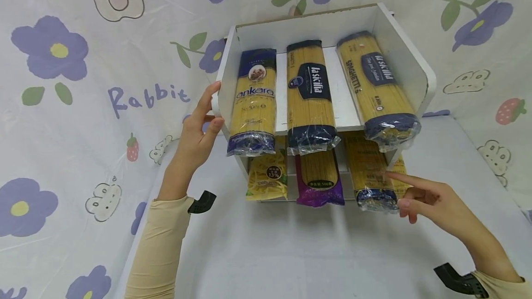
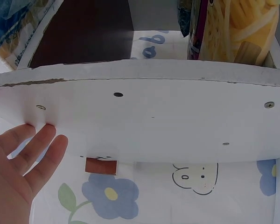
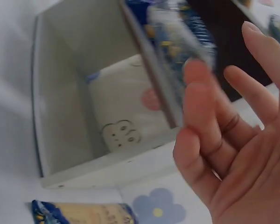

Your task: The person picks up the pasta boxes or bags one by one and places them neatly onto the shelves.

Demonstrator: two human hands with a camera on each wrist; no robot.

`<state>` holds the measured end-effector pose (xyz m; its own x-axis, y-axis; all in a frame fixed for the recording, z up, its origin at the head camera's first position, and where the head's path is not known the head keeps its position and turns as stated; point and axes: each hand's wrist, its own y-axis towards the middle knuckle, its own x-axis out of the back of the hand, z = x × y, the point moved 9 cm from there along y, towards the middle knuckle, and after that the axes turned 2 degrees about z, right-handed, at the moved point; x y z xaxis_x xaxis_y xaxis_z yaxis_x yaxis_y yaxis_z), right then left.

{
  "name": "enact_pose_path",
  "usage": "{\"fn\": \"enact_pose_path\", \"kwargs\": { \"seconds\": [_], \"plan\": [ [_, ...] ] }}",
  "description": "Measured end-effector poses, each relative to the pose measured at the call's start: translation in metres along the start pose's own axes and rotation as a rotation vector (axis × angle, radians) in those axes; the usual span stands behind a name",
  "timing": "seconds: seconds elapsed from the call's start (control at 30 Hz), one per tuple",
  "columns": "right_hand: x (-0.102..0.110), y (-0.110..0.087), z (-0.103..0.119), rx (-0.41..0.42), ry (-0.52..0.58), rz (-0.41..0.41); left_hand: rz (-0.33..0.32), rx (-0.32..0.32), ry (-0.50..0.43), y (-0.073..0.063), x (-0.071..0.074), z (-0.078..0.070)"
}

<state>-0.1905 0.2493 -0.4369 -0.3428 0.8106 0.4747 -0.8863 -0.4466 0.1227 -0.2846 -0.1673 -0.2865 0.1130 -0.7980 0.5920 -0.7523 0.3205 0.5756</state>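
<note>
A white shelf unit [image 1: 339,114] carries pasta packs on two levels. On the upper level lie an ankara pack [image 1: 255,105], a lasicilia pack [image 1: 309,110] and a lasicilia spaghetti pack [image 1: 363,96]. Below are a yellow noodle pack [image 1: 268,188], a purple-ended pack [image 1: 320,195] and a blue-ended pasta pack [image 1: 370,170]. My left hand [image 1: 199,130] rests on the shelf's left side; its fingertips [image 2: 49,130] touch the white panel. My right hand [image 1: 432,202] has its index finger stretched toward the blue-ended pack, its other fingers loosely bent; whether it touches is unclear.
Another yellow pack [image 1: 400,174] shows partly behind the blue-ended one. A flower-printed cloth [image 1: 62,119] hangs around and behind the shelf. Under the shelf spreads a pale surface [image 1: 299,253]. Screw heads [image 2: 269,105] dot the panel.
</note>
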Motion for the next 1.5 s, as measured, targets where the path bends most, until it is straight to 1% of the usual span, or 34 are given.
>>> {"fn": "enact_pose_path", "kwargs": {
  "seconds": [0.07,0.1,0.13,0.2,0.27,0.3,0.37,0.43,0.53,0.63,0.7,0.73,0.8,0.87,0.93,0.97,1.0,1.03,1.07,1.1,1.13,1.17,1.2,1.23,1.27,1.3,1.37,1.4,1.43,1.5],
  "plan": [
    [0.002,-0.005,0.002,0.018,0.073,0.033,0.0,0.003,0.0,0.0,0.0,0.001],
    [0.001,-0.007,0.004,0.044,0.132,0.068,0.001,0.004,0.001,0.0,0.0,0.001],
    [-0.002,-0.009,0.006,0.067,0.193,0.114,0.0,0.007,0.004,0.0,0.001,0.001],
    [-0.012,-0.012,0.011,0.105,0.331,0.233,0.001,0.007,0.007,0.0,0.0,0.002],
    [-0.024,-0.014,0.015,0.137,0.431,0.35,0.001,0.008,0.009,0.0,0.001,0.002],
    [-0.029,-0.014,0.017,0.149,0.464,0.391,0.0,0.008,0.008,0.0,0.001,0.001],
    [-0.036,-0.014,0.019,0.151,0.486,0.43,0.001,0.009,0.002,0.0,0.0,0.001],
    [-0.038,-0.013,0.02,0.182,0.474,0.432,0.004,0.016,-0.003,0.0,0.0,0.002],
    [-0.038,-0.012,0.021,0.207,0.449,0.405,0.007,0.019,-0.003,0.001,0.0,0.002],
    [-0.037,-0.011,0.019,0.215,0.412,0.385,0.007,0.015,0.002,0.001,0.0,0.001],
    [-0.036,-0.011,0.017,0.218,0.408,0.389,0.007,0.012,0.0,0.001,0.0,0.001],
    [-0.035,-0.012,0.016,0.22,0.436,0.397,0.007,0.012,0.0,0.001,0.0,0.001],
    [-0.029,-0.014,0.016,0.276,0.539,0.416,0.008,0.014,-0.001,0.001,0.0,0.001],
    [-0.017,-0.017,0.016,0.38,0.695,0.422,0.009,0.016,-0.001,0.001,-0.001,0.001],
    [0.001,-0.019,0.013,0.493,0.873,0.4,0.011,0.018,0.0,0.001,-0.002,0.001],
    [0.011,-0.02,0.009,0.538,0.951,0.372,0.011,0.017,-0.001,0.001,-0.002,0.001],
    [0.02,-0.019,0.002,0.554,1.003,0.319,0.011,0.016,-0.005,0.001,-0.002,0.001],
    [0.029,-0.016,-0.008,0.532,1.019,0.23,0.011,0.014,-0.007,0.001,-0.002,0.001],
    [0.037,-0.013,-0.02,0.475,0.996,0.119,0.01,0.012,-0.009,0.001,-0.001,0.0],
    [0.044,-0.009,-0.036,0.383,0.939,0.006,0.008,0.01,-0.01,0.001,-0.001,0.0],
    [0.047,-0.007,-0.054,0.268,0.853,-0.089,0.006,0.007,-0.011,0.0,0.0,0.0],
    [0.05,-0.006,-0.072,0.123,0.717,-0.169,0.004,0.006,-0.013,0.0,0.0,-0.001],
    [0.051,-0.005,-0.091,-0.026,0.555,-0.223,0.003,0.005,-0.013,0.0,0.001,-0.001],
    [0.05,-0.005,-0.108,-0.174,0.4,-0.245,0.002,0.005,-0.012,0.0,0.001,-0.001],
    [0.048,-0.005,-0.123,-0.293,0.261,-0.23,0.002,0.005,-0.014,0.0,0.001,-0.002],
    [0.044,-0.004,-0.136,-0.382,0.147,-0.195,0.002,0.005,-0.016,0.0,0.001,-0.002],
    [0.037,-0.001,-0.155,-0.492,-0.031,-0.11,0.003,0.01,-0.015,0.0,0.001,-0.001],
    [0.032,0.002,-0.16,-0.503,-0.086,-0.072,0.004,0.012,-0.016,-0.001,0.0,-0.001],
    [0.028,0.006,-0.162,-0.487,-0.133,-0.039,0.005,0.015,-0.015,-0.001,0.0,-0.001],
    [0.022,0.013,-0.162,-0.426,-0.229,0.011,0.004,0.014,-0.013,-0.001,0.0,0.0]
  ]
}}
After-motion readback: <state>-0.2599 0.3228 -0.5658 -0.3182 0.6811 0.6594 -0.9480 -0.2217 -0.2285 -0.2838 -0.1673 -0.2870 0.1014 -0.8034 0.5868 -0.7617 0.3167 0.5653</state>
